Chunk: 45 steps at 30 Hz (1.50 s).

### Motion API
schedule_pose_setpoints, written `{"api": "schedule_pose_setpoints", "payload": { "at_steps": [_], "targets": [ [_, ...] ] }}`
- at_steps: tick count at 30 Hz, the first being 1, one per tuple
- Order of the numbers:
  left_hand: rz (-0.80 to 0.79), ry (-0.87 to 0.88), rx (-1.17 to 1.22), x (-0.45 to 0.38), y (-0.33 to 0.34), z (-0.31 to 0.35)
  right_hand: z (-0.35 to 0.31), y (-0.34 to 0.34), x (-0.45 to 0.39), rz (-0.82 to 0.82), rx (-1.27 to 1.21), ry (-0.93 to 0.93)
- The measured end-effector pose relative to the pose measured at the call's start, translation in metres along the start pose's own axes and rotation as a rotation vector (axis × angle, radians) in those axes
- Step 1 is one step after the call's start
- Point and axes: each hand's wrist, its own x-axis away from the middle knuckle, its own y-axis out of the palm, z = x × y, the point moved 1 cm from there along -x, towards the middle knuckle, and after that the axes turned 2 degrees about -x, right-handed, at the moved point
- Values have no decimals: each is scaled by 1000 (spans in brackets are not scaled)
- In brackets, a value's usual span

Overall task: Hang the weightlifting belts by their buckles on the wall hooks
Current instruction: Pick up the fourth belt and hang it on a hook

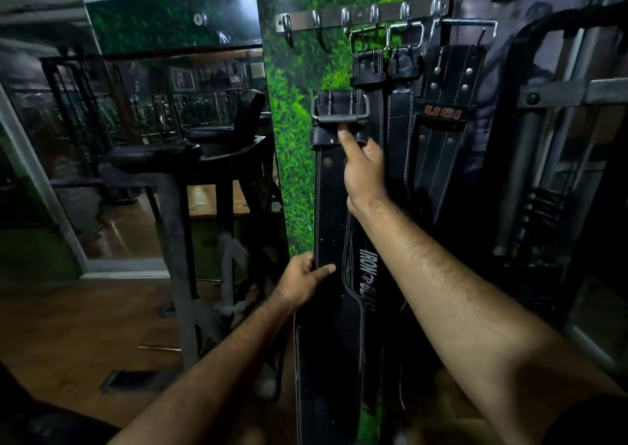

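Observation:
I hold a black leather weightlifting belt (328,206) upright against the green wall, below the hook rail. My right hand (362,169) grips it just under its metal buckle (339,111), thumb up against the buckle bar. My left hand (302,283) pinches the belt's left edge lower down. The steel hook rail (360,18) is above, with two bare hooks (289,30) on its left. Two black belts (370,71) hang by their buckles from the middle hooks. A third belt marked USI (445,111) hangs at the right.
A black padded gym bench frame (183,186) stands to the left on the wooden floor, with a mirror (136,98) behind it. A dark weight machine (560,159) stands close on the right of the belts.

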Motion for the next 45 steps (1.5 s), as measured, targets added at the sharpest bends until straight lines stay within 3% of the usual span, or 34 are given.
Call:
{"api": "schedule_pose_setpoints", "payload": {
  "at_steps": [5, 9, 12, 15, 21, 24, 39, 42, 45],
  "targets": [
    [-73, -13, -5, 6, 2, 23, 11, -3, -4, -8, 40, 24],
    [148, 142, 156, -9, 7, 94, 21, 2, -1, -7, 60, 20],
    [223, 158, 258, -20, 11, 119, 26, 5, 1, 0, 92, 17],
    [243, 128, 327, -26, 15, 125, 28, -6, 5, 41, 193, -111],
    [377, 114, 411, -43, 24, 125, 89, -64, 59, 28, 662, -393],
    [444, 67, 418, -49, 24, 117, 105, -81, 63, -23, 744, -353],
    [425, -42, 487, -48, 8, 104, 165, -162, 82, -408, 1188, 46],
    [395, 24, 492, -52, 2, 107, 167, -166, 93, -322, 1130, 179],
    [374, 49, 486, -52, 1, 108, 148, -128, 84, -274, 912, 160]
  ]
}}
